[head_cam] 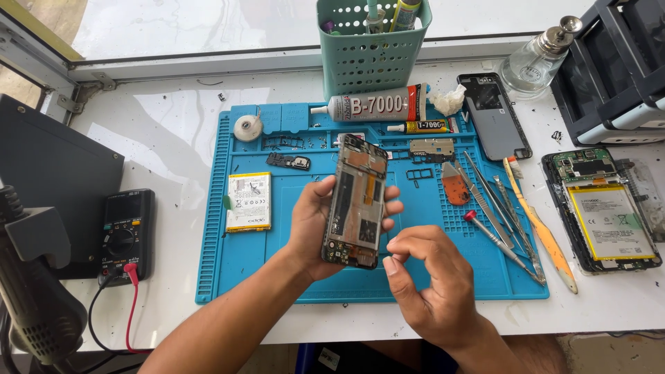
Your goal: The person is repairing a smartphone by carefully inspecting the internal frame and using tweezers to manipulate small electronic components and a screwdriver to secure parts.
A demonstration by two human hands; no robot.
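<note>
L hand (pixel 315 225): fingers gripping phone frame (pixel 357 201) edgewise.
R hand (pixel 429 277): fingers pinched, contents unclear.
Tip: hold frame low over mat (pixel 291 277).

Phone repair workbench. Indicators: blue repair mat (pixel 228 277) on a white bench, multimeter (pixel 126 232), glue tubes (pixel 377 106), tweezers and screwdriver (pixel 495 239), loose battery (pixel 249 201), two opened phones (pixel 601 208), and a hot-air tool (pixel 31 291).

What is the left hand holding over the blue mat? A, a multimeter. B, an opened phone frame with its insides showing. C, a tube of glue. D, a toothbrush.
B: the left hand grips the opened phone frame upright above the blue mat.
</note>
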